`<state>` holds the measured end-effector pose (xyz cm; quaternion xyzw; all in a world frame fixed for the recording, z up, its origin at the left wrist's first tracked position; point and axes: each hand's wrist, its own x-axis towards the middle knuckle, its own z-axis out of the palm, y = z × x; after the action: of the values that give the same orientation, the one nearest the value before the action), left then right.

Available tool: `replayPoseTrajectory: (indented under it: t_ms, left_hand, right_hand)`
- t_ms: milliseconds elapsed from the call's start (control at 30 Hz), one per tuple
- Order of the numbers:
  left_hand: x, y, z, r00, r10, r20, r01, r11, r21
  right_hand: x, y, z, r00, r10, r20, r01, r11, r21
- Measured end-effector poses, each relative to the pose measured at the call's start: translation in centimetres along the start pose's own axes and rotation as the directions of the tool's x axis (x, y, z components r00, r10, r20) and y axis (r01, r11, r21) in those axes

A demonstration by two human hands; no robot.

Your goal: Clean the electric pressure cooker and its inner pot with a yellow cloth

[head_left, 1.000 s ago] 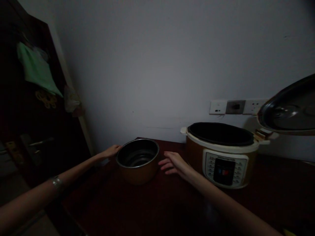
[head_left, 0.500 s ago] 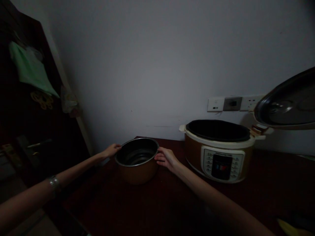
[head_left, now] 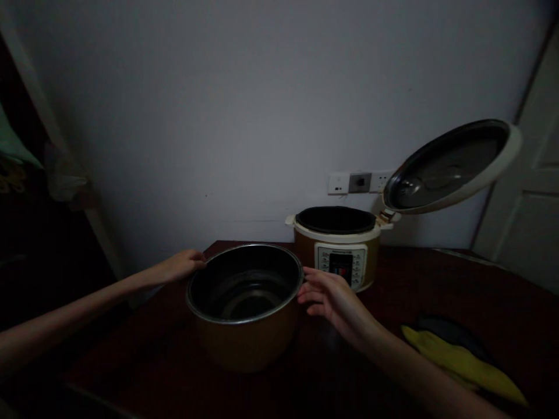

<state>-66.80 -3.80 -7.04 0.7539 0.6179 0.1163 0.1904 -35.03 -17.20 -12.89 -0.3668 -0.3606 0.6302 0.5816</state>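
Between my two hands is a round inner pot (head_left: 247,343), golden-brown outside and dark inside, with a shiny metal rim. My left hand (head_left: 183,265) grips the rim at its left side. At the right side, my right hand (head_left: 325,294) holds the rim with the fingers against the outer wall. The pot looks upright and nothing shows inside it. Behind and to the right stands an electric pressure cooker (head_left: 301,238) in brown and cream, with a control panel on its front. Its lid (head_left: 454,166) is raised, and its dark well shows no pot inside.
A dark red table (head_left: 375,372) carries the cooker. On its right lies a yellow and dark cloth-like item (head_left: 458,355). Wall sockets (head_left: 360,182) sit behind the cooker. A dark door is at the left, and a pale door (head_left: 533,198) at the right.
The pot, held in both hands, has come closer and appears larger. My view has turned right, so the cooker sits further left and its whole lid and the yellow item now show.
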Motion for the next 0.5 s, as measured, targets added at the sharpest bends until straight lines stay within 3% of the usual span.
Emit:
replayPoseTrajectory:
  t_ms: [300,500]
  left_hand:
    - [-3.1,9.6,6.6,0.945,0.288,0.155,-0.275,0.956,-0.098]
    - [-3.1,13.4,10.0,0.909,0.362,0.205,-0.339,0.93,-0.141]
  right_hand:
    - [-8.6,-2.5,-9.0,0.949,-0.094,-0.301,0.088,0.996,-0.034]
    - [-11.7,-2.7,-12.5,0.89,-0.12,-0.44,0.117,0.993,-0.034]
